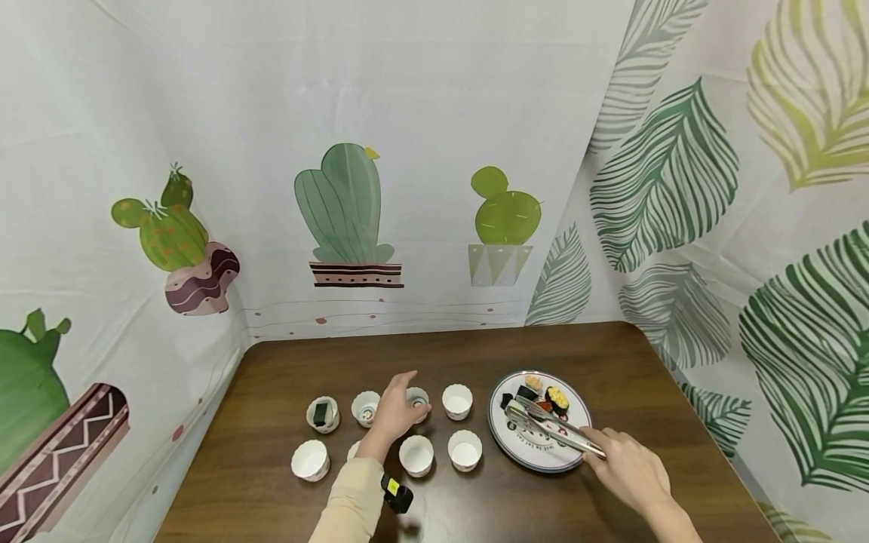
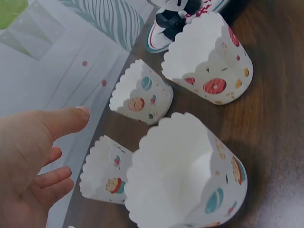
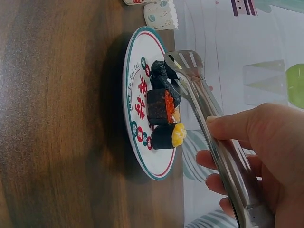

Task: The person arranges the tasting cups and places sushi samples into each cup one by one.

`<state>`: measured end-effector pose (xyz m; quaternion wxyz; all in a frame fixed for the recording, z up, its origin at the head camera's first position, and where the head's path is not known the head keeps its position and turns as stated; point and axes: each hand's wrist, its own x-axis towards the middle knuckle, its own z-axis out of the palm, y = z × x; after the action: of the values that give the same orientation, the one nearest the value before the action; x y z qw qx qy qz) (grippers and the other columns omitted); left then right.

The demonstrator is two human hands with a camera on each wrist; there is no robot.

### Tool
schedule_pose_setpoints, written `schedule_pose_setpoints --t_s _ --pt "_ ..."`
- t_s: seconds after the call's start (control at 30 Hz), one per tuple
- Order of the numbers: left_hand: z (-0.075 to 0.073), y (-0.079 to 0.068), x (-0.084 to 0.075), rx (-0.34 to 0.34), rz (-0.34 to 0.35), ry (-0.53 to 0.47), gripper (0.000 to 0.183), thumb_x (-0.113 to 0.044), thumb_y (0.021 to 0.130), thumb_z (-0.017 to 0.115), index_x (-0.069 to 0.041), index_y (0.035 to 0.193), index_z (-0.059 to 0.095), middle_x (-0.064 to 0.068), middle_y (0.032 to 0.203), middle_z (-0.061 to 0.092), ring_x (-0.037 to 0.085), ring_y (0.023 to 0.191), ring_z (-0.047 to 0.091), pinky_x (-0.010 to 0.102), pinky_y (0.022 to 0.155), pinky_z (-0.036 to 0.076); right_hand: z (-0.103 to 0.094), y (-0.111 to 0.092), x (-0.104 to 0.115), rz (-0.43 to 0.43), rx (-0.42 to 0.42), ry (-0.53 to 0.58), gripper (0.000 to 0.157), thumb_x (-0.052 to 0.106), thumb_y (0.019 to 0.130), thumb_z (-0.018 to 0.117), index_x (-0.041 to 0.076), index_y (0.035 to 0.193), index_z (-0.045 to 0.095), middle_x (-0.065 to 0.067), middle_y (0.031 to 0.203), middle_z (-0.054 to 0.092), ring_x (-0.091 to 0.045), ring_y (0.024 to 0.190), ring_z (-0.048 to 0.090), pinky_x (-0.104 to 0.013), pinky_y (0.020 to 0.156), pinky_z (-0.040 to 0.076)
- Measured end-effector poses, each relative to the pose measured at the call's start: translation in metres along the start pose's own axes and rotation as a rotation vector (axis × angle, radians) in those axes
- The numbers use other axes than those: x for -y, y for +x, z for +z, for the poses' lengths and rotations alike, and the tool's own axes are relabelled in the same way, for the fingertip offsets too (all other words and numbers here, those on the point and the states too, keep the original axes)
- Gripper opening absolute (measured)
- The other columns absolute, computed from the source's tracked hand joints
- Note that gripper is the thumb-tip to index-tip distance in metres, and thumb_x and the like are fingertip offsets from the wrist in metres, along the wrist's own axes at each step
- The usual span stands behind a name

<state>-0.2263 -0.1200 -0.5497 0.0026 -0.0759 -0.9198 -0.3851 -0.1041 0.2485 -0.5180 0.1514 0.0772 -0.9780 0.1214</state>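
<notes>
In the head view my left hand (image 1: 392, 413) hovers over the back row of white paper cups, thumb and fingers spread, holding nothing. Just past its thumb is a cup (image 1: 419, 397) that the hand partly covers. My right hand (image 1: 630, 469) grips metal tongs (image 1: 562, 435), their slotted heads reaching over a round plate (image 1: 578, 413). On that plate sit several sushi pieces: one topped with yellow (image 1: 557, 398), one with red-orange roe (image 3: 169, 107), and dark pieces (image 3: 159, 71) close by the tong heads in the right wrist view.
A back-row cup (image 1: 329, 402) at far left holds a dark-wrapped piece; a small roll lies in the cup (image 1: 366, 408) beside it. Other cups (image 1: 458, 402) (image 1: 465, 451) (image 1: 416, 456) (image 1: 311, 461) stand in two rows on the brown table (image 1: 516, 513). Patterned cloth hangs behind.
</notes>
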Motion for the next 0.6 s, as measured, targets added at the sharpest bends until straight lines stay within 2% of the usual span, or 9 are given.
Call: schedule_pose_setpoints --t_s 0.2,0.3,0.47,0.6 --pt "0.001 0.002 -0.011 0.021 0.003 -0.01 0.069 -0.022 0.077 0.074 -0.01 0.136 0.042 0.012 0.139 0.04 0.035 0.121 0.046 0.048 0.09 0.044 -0.001 0.0 0.0 -0.002 -0.015 0.005 0.035 0.021 0.07 0.074 0.014 0.104 0.068 -0.005 0.089 0.067 -0.028 0.082 0.063 -0.045 0.061 0.048" --pt "0.002 0.003 -0.017 0.021 0.027 -0.008 0.069 -0.022 0.076 0.074 -0.009 0.136 0.042 0.013 0.139 0.041 0.035 0.12 0.047 0.049 0.091 0.043 -0.001 0.0 0.0 -0.003 -0.019 0.008 0.035 0.021 0.07 0.073 0.015 0.104 0.068 -0.005 0.089 0.067 -0.028 0.082 0.063 -0.045 0.061 0.048" --pt "0.009 0.005 -0.023 -0.007 0.107 0.021 0.068 -0.018 0.074 0.076 -0.003 0.133 0.045 0.016 0.134 0.045 0.036 0.115 0.051 0.05 0.088 0.045 -0.001 0.001 0.0 0.001 -0.011 0.013 0.036 0.02 0.07 0.073 0.015 0.105 0.068 -0.006 0.09 0.067 -0.028 0.083 0.063 -0.045 0.062 0.048" --pt "0.015 0.008 -0.026 -0.004 0.119 0.035 0.069 -0.02 0.073 0.076 -0.004 0.132 0.044 0.014 0.133 0.046 0.035 0.115 0.051 0.048 0.089 0.045 -0.001 0.001 0.0 -0.001 -0.009 0.014 0.036 0.02 0.07 0.073 0.015 0.105 0.068 -0.006 0.091 0.067 -0.028 0.084 0.063 -0.045 0.063 0.048"
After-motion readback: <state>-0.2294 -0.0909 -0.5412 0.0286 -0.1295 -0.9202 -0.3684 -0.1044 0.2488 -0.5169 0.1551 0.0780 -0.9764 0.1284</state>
